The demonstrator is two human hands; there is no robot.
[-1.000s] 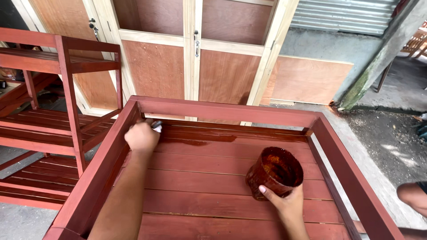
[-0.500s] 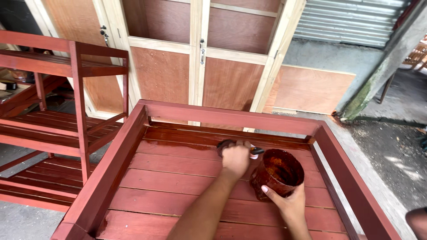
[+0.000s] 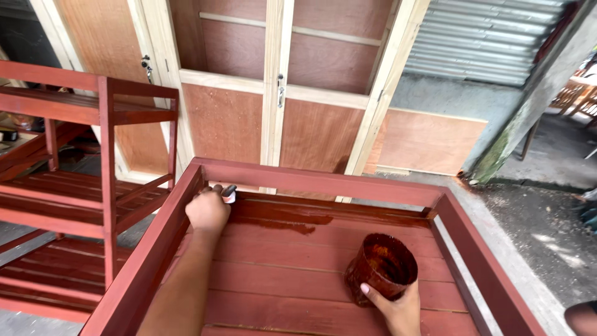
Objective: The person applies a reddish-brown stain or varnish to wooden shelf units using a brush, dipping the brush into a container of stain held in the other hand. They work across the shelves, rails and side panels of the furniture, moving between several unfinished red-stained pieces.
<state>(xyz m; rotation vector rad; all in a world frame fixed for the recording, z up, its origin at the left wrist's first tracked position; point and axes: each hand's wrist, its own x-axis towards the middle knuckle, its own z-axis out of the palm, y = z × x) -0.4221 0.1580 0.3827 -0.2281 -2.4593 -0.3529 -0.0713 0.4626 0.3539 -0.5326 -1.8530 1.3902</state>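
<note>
The left hand (image 3: 207, 211) has its fingers clamped on a paintbrush (image 3: 227, 191) at the far left corner of the red slatted shelf (image 3: 298, 280). Near right, the right hand (image 3: 398, 306) grips a stain-caked can (image 3: 382, 267) standing on the slats, fingers wrapped round its side.

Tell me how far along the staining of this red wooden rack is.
Done: the frame rails and slats look coated red, with a glossy wet streak along the back slat. In hand: the left hand presses a brush into the far left corner, while the right hand steadies the stain-caked can. Left: the nearer slats look duller beside that wet band.
</note>
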